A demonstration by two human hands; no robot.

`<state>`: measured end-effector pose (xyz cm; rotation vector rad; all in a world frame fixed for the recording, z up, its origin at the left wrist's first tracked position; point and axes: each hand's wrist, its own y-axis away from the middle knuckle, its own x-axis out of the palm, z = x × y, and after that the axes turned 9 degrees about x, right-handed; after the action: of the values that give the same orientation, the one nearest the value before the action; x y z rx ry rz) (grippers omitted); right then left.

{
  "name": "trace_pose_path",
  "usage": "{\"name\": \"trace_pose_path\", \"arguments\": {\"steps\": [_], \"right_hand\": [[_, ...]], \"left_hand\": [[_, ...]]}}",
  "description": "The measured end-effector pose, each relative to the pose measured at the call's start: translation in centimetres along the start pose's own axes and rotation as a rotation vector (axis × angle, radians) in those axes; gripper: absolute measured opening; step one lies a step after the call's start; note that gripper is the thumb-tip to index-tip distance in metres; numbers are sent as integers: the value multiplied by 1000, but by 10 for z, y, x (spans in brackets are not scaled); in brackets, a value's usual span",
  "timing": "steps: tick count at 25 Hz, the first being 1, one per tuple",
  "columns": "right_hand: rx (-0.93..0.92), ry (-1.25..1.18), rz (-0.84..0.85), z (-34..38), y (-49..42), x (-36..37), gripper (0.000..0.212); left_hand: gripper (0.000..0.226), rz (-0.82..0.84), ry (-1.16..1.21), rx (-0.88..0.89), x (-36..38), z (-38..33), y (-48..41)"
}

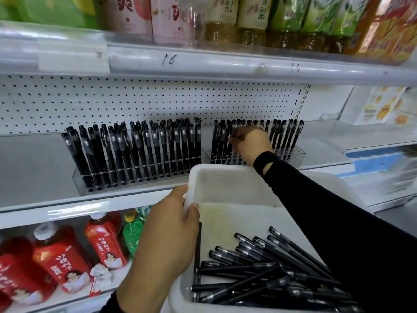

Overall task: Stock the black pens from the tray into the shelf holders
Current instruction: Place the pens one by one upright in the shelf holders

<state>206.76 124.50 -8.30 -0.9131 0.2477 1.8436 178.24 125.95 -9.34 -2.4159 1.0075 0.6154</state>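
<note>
The black pens (266, 269) are slim, capped and matte with grey bands, and they lie crisscrossed in the near right of the white tray (228, 171). The left grip (171, 227) curls over the tray's left rim, thumb inside. The right grip (250, 143) reaches past the tray's far edge and pinches one pen (233, 132) among the upright rows in the right holder (293, 153), whose front right slots show bare. The left holder (76, 177) stands packed, a narrow gap between the two
</note>
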Motion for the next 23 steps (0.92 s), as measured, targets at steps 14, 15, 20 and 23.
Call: {"name": "trace_pose_path", "arguments": {"steps": [14, 15, 20, 23], "right_hand": [[69, 494, 116, 24, -3, 2, 33], [76, 489, 110, 23, -3, 2, 33], [14, 315, 35, 21, 24, -24, 24], [-153, 351, 12, 30, 73, -63, 26]], "left_hand": [[31, -6, 0, 15, -2, 0, 3], [30, -6, -4, 12, -2, -1, 3], [31, -8, -6, 14, -3, 3, 4], [31, -17, -6, 9, -4, 4, 2]]}}
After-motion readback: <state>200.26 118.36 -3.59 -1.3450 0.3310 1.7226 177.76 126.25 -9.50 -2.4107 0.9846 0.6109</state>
